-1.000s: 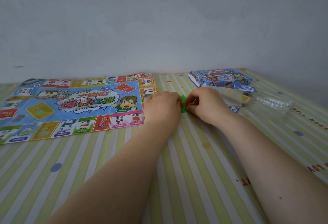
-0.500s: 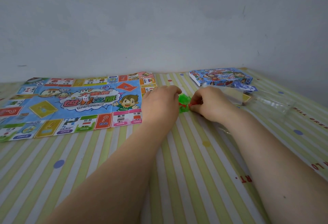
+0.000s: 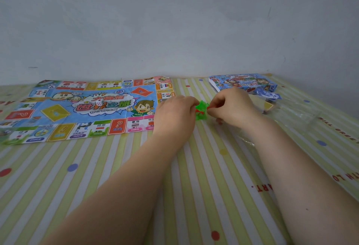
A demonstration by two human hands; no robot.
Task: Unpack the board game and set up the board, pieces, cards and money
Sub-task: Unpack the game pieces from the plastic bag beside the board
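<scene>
Meeting near the middle of the head view, the left hand [image 3: 175,113] and right hand [image 3: 234,107] both curl their fingers closed around a small cluster of green and red plastic game pieces [image 3: 201,108] held between them, just above the striped tablecloth [image 3: 116,176]. At nine o'clock of the hands the paper game board [image 3: 77,108] lies unfolded and flat. Toward two o'clock sits the blue game box [image 3: 242,82], with crumpled clear plastic wrap [image 3: 299,114] at three o'clock.

Board [image 3: 81,108] lies left on the tablecloth [image 3: 116,176], box [image 3: 242,82] far right by the wall, small pieces [image 3: 201,109] between them.
</scene>
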